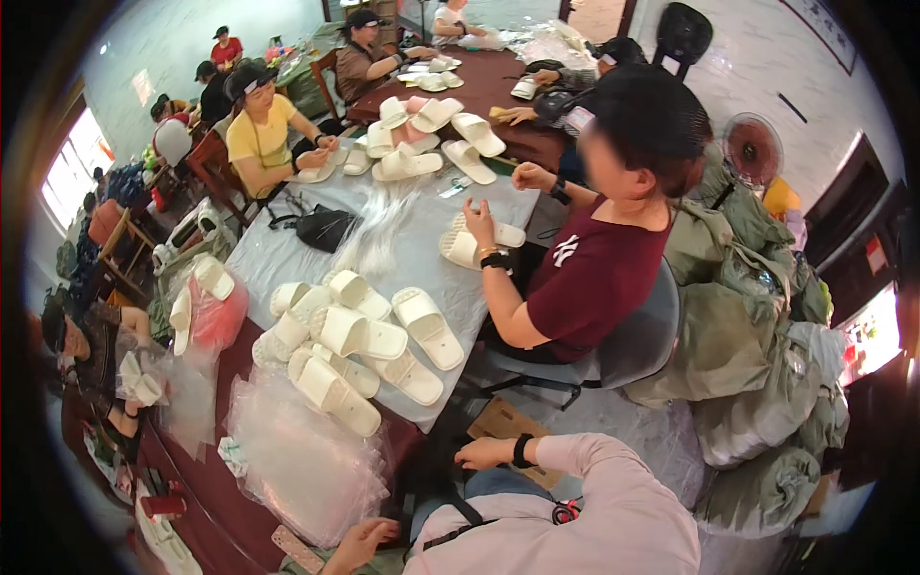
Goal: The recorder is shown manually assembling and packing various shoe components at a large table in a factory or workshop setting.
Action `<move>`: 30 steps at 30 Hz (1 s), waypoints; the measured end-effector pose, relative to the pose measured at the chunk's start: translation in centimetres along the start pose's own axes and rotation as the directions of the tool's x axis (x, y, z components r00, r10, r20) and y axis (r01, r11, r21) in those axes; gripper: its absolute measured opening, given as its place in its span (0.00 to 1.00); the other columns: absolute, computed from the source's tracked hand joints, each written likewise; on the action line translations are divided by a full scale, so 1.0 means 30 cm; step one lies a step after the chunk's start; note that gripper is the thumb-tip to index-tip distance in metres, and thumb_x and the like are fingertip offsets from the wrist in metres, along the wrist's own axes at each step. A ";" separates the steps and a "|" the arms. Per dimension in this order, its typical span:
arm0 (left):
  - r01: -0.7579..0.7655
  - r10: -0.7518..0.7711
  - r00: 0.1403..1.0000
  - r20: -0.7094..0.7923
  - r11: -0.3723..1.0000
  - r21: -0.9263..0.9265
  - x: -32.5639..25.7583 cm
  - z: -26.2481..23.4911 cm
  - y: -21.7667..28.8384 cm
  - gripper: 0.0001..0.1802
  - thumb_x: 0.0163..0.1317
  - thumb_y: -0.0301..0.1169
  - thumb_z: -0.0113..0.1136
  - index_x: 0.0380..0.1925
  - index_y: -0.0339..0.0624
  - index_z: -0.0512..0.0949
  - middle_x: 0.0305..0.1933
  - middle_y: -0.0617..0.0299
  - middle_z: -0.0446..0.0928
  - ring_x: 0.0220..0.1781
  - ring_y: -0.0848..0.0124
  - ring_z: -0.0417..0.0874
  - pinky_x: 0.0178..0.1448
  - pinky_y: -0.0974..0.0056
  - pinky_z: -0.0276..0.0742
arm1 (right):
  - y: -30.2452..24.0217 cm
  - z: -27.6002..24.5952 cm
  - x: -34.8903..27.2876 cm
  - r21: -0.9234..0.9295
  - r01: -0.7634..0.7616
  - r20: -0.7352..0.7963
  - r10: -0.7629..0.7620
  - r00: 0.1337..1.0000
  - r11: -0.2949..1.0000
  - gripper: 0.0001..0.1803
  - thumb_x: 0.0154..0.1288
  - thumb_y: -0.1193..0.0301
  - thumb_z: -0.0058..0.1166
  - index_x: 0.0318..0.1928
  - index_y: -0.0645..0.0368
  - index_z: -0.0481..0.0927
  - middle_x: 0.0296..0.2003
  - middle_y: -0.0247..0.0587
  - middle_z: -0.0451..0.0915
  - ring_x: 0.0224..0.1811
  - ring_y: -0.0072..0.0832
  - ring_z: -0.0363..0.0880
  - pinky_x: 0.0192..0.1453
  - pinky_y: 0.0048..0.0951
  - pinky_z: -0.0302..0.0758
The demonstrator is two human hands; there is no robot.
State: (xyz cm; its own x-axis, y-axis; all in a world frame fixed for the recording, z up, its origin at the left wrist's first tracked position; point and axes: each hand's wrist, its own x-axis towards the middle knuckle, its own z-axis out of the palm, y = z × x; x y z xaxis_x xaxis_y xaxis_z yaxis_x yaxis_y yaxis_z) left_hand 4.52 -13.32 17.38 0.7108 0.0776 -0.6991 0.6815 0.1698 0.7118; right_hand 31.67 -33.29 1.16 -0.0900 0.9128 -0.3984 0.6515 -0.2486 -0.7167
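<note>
My right hand (484, 453) hangs over my lap at the table's near edge, fingers curled together. Any thing in those fingers is too small to make out. Low in the view, my left hand (359, 544) has its fingers loosely stretched out, beside a stack of clear plastic bags (307, 460). It shows nothing in its grasp. Beyond the bags lies a heap of cream slide slippers (335, 331), some on their sides. A pink patterned strip (297, 549) lies left of my left hand.
A co-worker in a maroon shirt (599, 273) sits at the right, near a pair of slippers (465, 244). More slippers (412, 153) and a black pouch (326, 228) lie on the covered table (450, 297). Bulging green sacks (719, 335) stand at the right.
</note>
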 end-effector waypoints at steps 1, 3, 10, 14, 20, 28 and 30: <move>0.074 -0.094 0.995 0.023 0.888 0.453 0.010 -0.077 -0.116 0.15 0.64 0.33 0.44 0.42 0.35 0.75 0.40 0.51 0.78 0.42 0.61 0.79 0.48 0.62 0.73 | -0.009 -0.012 -0.019 -0.011 -0.047 0.033 0.047 0.998 0.999 0.18 0.60 0.65 0.48 0.49 0.58 0.72 0.46 0.47 0.76 0.48 0.44 0.74 0.50 0.40 0.71; 0.141 -0.210 0.978 -0.013 0.611 0.779 -0.008 -0.148 -0.270 0.16 0.64 0.34 0.42 0.41 0.35 0.75 0.38 0.49 0.78 0.40 0.58 0.79 0.47 0.60 0.73 | 0.016 -0.015 -0.036 0.033 -0.097 -0.002 0.097 0.995 0.995 0.18 0.60 0.64 0.48 0.49 0.58 0.73 0.44 0.48 0.76 0.48 0.44 0.74 0.50 0.40 0.71; 0.267 -0.240 0.962 -0.133 0.711 0.650 -0.254 -0.111 -0.587 0.16 0.63 0.34 0.42 0.41 0.35 0.75 0.37 0.49 0.78 0.40 0.56 0.79 0.47 0.60 0.73 | 0.046 -0.136 -0.016 0.240 -0.197 -0.374 0.277 0.885 0.951 0.16 0.58 0.65 0.49 0.45 0.59 0.75 0.37 0.48 0.79 0.41 0.43 0.77 0.43 0.37 0.73; 0.298 -0.241 0.954 -0.175 0.749 0.591 -0.346 -0.097 -0.720 0.16 0.63 0.34 0.41 0.40 0.35 0.75 0.37 0.48 0.78 0.40 0.56 0.79 0.47 0.59 0.73 | 0.038 -0.277 0.099 0.226 -0.201 -0.461 0.287 0.840 0.953 0.16 0.60 0.66 0.49 0.46 0.60 0.75 0.33 0.46 0.79 0.35 0.38 0.78 0.40 0.34 0.73; 0.330 -0.228 0.940 -0.253 0.794 0.510 -0.430 -0.066 -0.859 0.16 0.63 0.34 0.41 0.40 0.35 0.75 0.37 0.48 0.78 0.39 0.55 0.79 0.46 0.58 0.73 | -0.102 -0.451 0.358 0.156 -0.089 -0.528 0.159 0.834 0.984 0.16 0.61 0.66 0.50 0.48 0.59 0.74 0.34 0.46 0.79 0.34 0.37 0.77 0.40 0.32 0.72; 0.398 -0.251 0.884 -0.395 0.846 0.355 -0.531 0.110 -0.969 0.16 0.63 0.35 0.41 0.39 0.35 0.75 0.36 0.47 0.78 0.39 0.53 0.78 0.46 0.57 0.73 | -0.341 -0.460 0.649 0.133 0.114 -0.354 -0.060 0.933 0.985 0.15 0.61 0.68 0.50 0.48 0.59 0.75 0.37 0.44 0.79 0.37 0.31 0.77 0.42 0.29 0.71; 0.412 -0.257 0.865 -0.431 0.854 0.319 -0.536 0.152 -0.977 0.16 0.62 0.35 0.41 0.39 0.35 0.75 0.36 0.47 0.78 0.39 0.53 0.78 0.46 0.57 0.73 | -0.387 -0.470 0.691 0.118 0.126 -0.282 -0.088 0.955 0.985 0.16 0.61 0.68 0.51 0.49 0.60 0.75 0.39 0.45 0.79 0.38 0.32 0.77 0.44 0.30 0.71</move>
State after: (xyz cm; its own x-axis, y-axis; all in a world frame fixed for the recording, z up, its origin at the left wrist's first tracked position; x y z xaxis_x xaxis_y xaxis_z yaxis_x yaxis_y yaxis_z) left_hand -26.10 -24.03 8.06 0.3647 0.4471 -0.8168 0.9302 -0.1361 0.3409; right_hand 32.87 -6.90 9.29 0.0688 0.9854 -0.1559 0.5418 -0.1681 -0.8235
